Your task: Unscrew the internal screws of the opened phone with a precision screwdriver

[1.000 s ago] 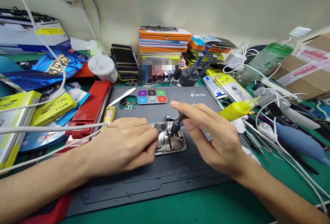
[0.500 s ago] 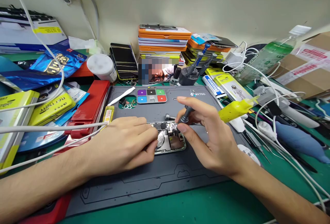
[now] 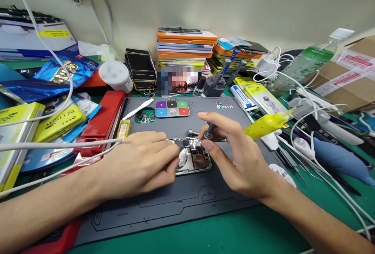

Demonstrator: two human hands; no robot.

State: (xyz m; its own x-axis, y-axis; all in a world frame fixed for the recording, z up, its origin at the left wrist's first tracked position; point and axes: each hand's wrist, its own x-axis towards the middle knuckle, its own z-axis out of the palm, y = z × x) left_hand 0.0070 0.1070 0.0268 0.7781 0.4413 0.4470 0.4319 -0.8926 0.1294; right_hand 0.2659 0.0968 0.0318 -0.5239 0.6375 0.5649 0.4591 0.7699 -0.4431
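Note:
An opened phone (image 3: 200,162) lies on a dark grey work mat (image 3: 140,215), its metal parts and round coil showing. My left hand (image 3: 146,162) rests over its left end with the fingers curled down, closed on the phone; the fingertips are partly hidden. In my right hand (image 3: 234,148) a dark grey screwdriver (image 3: 208,131) is held between thumb and fingers, with the index finger stretched over its top. Its tip is hidden by the thumb, near the phone's upper right part. Just behind the phone, a second dark cylindrical tool (image 3: 192,133) lies on the mat.
A coloured screw tray (image 3: 172,109) and a white spudger (image 3: 137,109) lie at the mat's back. Behind them stand a screwdriver holder (image 3: 215,86) and stacked boxes (image 3: 187,43). A yellow tube (image 3: 266,124) is right of my right hand. White cables (image 3: 73,144) cross the left side.
My right hand has shifted slightly down and the index finger has dropped a little, with the screwdriver standing more upright. My left hand and the phone have stayed put.

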